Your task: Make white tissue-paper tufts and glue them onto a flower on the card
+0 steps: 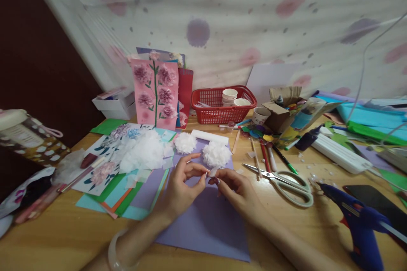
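Note:
Above a purple sheet (206, 224), my left hand (182, 180) and my right hand (237, 186) meet fingertip to fingertip. Both pinch a small piece of white tissue paper (213, 172), mostly covered by the fingers. Just behind them sits a fluffy white paper flower (216, 154), with a second white paper flower (185, 142) to its left. A white roll (210, 136) lies behind the flowers. Left of my left hand is a loose heap of white tissue pieces (143, 150) on coloured sheets.
Scissors (286, 184) and a blue glue gun (356, 216) lie to the right, near a dark phone (378, 203). At the back stand a red basket (222, 106) with paper cups and a pink flower picture (155, 93). A patterned tumbler (28, 137) is at far left.

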A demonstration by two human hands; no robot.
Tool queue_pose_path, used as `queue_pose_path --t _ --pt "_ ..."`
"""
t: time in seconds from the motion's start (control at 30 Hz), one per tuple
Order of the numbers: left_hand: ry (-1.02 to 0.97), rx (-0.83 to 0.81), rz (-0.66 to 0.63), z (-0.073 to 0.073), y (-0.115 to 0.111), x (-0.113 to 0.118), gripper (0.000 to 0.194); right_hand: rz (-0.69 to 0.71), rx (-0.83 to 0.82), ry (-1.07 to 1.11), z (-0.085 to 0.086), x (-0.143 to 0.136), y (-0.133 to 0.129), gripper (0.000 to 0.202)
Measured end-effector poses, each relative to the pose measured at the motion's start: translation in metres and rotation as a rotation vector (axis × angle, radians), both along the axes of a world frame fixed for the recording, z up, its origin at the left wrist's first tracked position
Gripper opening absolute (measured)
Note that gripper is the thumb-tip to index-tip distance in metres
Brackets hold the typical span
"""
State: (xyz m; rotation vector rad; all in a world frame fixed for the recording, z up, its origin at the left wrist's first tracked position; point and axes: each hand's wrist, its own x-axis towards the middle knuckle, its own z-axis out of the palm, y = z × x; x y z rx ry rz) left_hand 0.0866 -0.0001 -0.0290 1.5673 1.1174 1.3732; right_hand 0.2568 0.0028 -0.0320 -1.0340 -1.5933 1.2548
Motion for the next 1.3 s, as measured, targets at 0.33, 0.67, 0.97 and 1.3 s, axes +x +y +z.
queue_pose_path --t 0.33,0.67,0.97,1.3 --pt "0.042 -0.074 -0.022 0.0027 -0.0011 -0.0023 0.057 -0.017 0.035 -0.1 0.0011 0.0021 0.0001 0.018" --pt "0.033 -0.089 -0.019 0.0018 0.0008 -0.0017 0.055 -0.012 0.098 -0.141 0.0055 0.0017 0.0004 0.021" --pt "0.04 -0.091 -0.021 0.0008 0.0016 -0.0022 0.058 -0.004 0.085 -0.119 0.0022 0.0034 -0.0004 0.02" --pt "0.031 -0.079 -0.038 0.0018 0.0006 -0.0021 0.055 -0.022 0.007 0.032 0.0057 0.0014 0.0009 0.025"
